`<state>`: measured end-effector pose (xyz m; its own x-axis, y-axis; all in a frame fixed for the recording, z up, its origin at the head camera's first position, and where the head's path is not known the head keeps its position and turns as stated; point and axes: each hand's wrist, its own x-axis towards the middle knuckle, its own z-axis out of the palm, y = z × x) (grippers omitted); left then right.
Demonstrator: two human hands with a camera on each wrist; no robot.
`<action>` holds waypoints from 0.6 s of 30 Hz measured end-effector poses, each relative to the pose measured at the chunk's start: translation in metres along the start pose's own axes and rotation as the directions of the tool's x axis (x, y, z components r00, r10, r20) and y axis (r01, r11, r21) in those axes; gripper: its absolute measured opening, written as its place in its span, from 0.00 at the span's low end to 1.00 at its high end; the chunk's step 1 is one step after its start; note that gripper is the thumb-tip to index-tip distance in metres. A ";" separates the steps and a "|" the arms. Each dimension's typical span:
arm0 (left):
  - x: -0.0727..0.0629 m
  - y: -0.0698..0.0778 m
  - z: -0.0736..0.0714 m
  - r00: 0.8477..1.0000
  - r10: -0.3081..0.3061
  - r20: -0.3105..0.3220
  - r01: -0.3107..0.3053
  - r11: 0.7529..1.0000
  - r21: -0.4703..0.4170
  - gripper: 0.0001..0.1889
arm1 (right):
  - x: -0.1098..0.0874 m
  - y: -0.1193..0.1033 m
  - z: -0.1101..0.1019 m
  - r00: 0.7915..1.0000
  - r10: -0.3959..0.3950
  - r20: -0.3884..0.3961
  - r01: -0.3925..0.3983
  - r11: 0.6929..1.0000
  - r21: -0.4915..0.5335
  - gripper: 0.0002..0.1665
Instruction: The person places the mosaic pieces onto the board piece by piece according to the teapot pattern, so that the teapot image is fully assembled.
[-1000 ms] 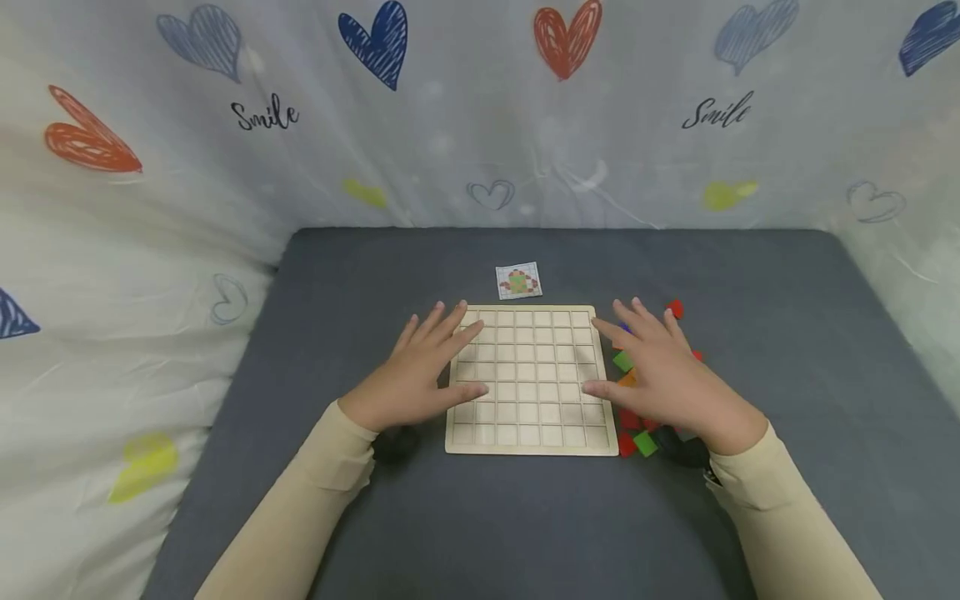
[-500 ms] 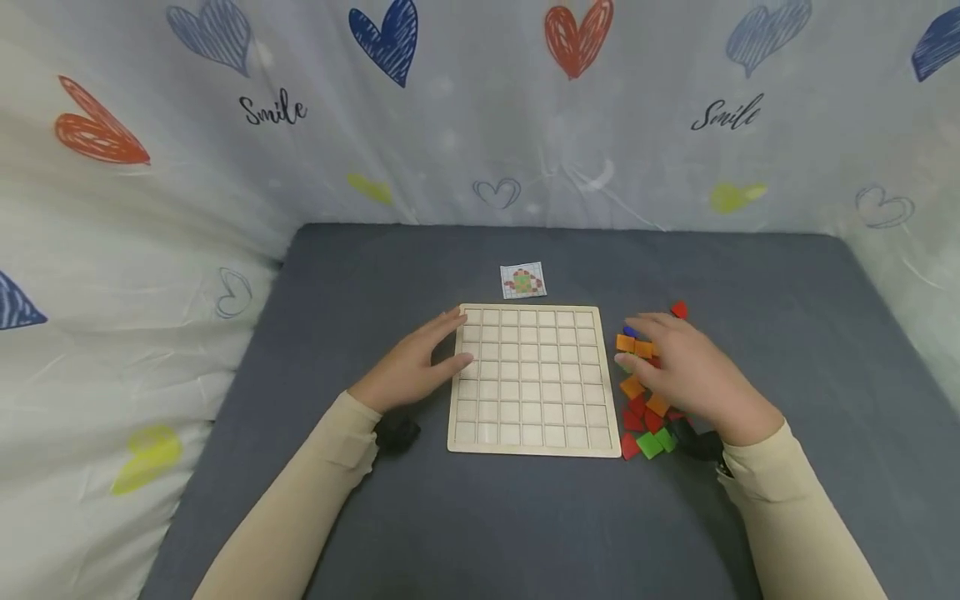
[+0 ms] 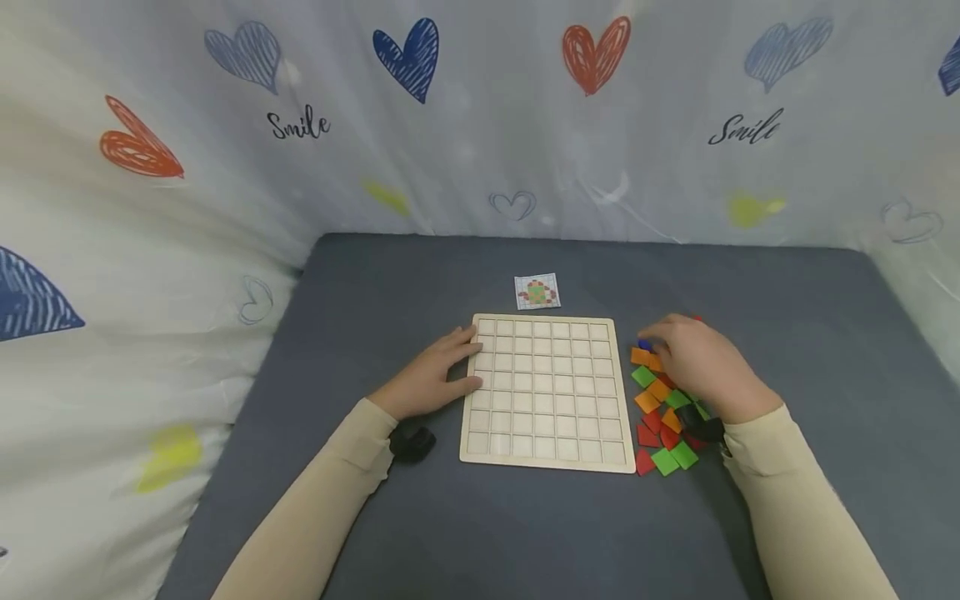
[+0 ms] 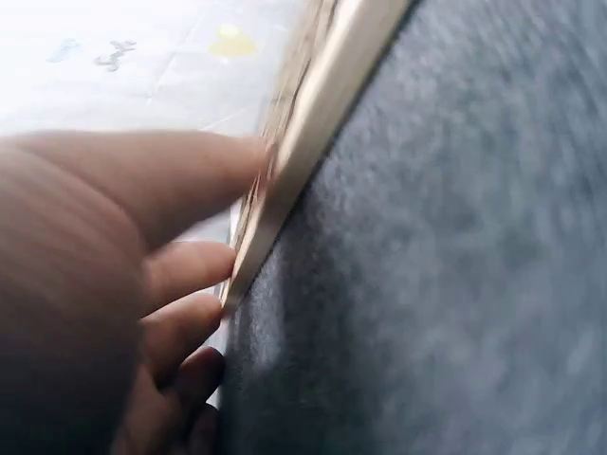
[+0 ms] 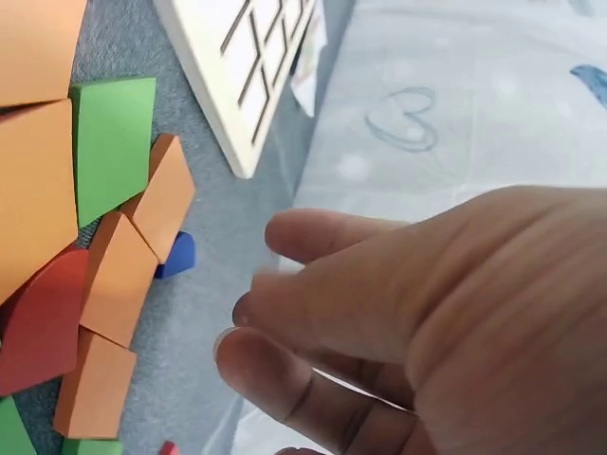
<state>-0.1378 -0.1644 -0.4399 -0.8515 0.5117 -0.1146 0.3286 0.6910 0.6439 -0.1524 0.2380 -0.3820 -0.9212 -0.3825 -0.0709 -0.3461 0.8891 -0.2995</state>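
A pale wooden board marked with a grid of square cells lies on the grey table. My left hand rests at its left edge; in the left wrist view the fingertips touch the board's rim. Over the far end of a pile of coloured tiles hovers my right hand, fingers bent and thumb apart from them, with nothing visible between. Closest to its fingertips are a small blue piece and orange tiles. Green tiles and red tiles make up the nearer end.
A small picture card with a red and green pattern lies behind the board. White curtain with hearts hangs along the table's back and sides. A black wrist camera sits under the left wrist.
Both hands were spread over the board's sides. The left has settled on the left edge; the right has moved right, over the tiles, and its fingers have bent. The head view has shifted slightly.
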 end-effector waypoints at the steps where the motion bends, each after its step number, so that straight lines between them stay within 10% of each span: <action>1: -0.001 -0.001 0.001 1.000 0.006 0.009 -0.006 1.000 0.014 0.36 | 0.001 0.001 0.002 1.000 0.000 0.006 0.000 1.000 -0.001 0.20; 18: -0.003 0.000 0.006 1.000 -0.003 0.011 0.002 0.997 0.083 0.42 | 0.019 0.017 0.016 0.997 -0.013 0.073 0.012 1.000 0.022 0.17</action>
<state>-0.1329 -0.1630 -0.4441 -0.8481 0.5149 -0.1246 0.3594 0.7320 0.5787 -0.1732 0.2417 -0.4036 -0.9010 -0.4117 -0.1366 -0.3529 0.8789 -0.3210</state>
